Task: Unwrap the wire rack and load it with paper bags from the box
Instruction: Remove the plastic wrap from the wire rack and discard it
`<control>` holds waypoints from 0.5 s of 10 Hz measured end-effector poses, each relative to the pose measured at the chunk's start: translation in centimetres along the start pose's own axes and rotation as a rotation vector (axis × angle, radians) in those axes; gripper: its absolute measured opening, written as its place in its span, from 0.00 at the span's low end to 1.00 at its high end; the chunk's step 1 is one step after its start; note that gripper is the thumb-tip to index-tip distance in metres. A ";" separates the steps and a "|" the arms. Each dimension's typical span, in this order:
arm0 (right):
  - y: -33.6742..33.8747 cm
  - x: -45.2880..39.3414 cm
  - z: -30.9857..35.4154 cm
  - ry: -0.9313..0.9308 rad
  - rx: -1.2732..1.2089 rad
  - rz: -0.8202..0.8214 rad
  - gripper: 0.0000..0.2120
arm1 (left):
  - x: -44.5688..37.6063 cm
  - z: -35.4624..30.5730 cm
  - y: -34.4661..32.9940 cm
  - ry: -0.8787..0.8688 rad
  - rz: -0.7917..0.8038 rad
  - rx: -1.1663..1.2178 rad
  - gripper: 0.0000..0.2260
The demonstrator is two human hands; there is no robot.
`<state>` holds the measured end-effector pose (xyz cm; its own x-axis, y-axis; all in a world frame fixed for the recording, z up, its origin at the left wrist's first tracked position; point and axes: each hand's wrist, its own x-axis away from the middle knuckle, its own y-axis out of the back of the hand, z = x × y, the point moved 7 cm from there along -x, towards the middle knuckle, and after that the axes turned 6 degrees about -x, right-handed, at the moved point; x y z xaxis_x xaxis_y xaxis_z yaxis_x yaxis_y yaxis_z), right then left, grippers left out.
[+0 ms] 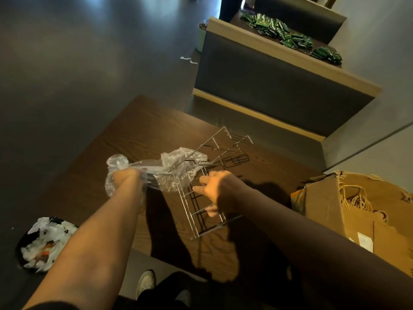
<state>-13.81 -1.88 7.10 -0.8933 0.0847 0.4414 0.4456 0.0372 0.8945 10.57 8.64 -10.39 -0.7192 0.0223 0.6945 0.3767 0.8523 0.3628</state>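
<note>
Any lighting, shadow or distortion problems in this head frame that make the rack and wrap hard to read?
Head view: warm side light leaves the right hand half shadowed; hard arm shadows cross the table under the wire rack; the plastic wrap in the left hand glares; wide-angle bending tilts the bench; the floor shows soft reflections.

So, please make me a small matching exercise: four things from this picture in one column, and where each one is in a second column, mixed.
Things:
1. plastic wrap
2. wire rack
3. cardboard box
4. green packets

Places:
a. on the far table
b. at the near table's right edge, open
c. held over the near table by the right hand
d. gripped by the left hand, partly on the rack

Pairs: 1-d, 2-c, 3-b, 4-a
</note>
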 end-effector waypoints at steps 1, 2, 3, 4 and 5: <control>-0.1 -0.2 -0.5 -0.028 -0.001 -0.004 0.33 | 0.2 -0.5 1.2 0.010 -0.145 0.083 0.23; -0.7 -0.9 -1.3 -0.114 -0.015 0.049 0.32 | 1.2 -1.0 2.1 -0.009 -0.269 0.243 0.24; -1.5 -2.1 -1.7 -0.215 -0.009 0.150 0.30 | 2.5 -2.0 1.1 -0.085 -0.270 0.358 0.21; -1.8 -3.4 -1.7 -0.283 -0.034 0.219 0.28 | 3.1 -3.3 1.0 -0.163 -0.330 0.392 0.20; -2.1 -4.9 -1.2 -0.305 -0.024 0.240 0.27 | 2.9 -4.3 0.5 -0.217 -0.314 0.401 0.20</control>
<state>-10.46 -3.60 3.11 -0.7038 0.3803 0.6000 0.6348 -0.0425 0.7715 11.20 6.86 -5.56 -0.8812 -0.1941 0.4311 -0.0967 0.9666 0.2375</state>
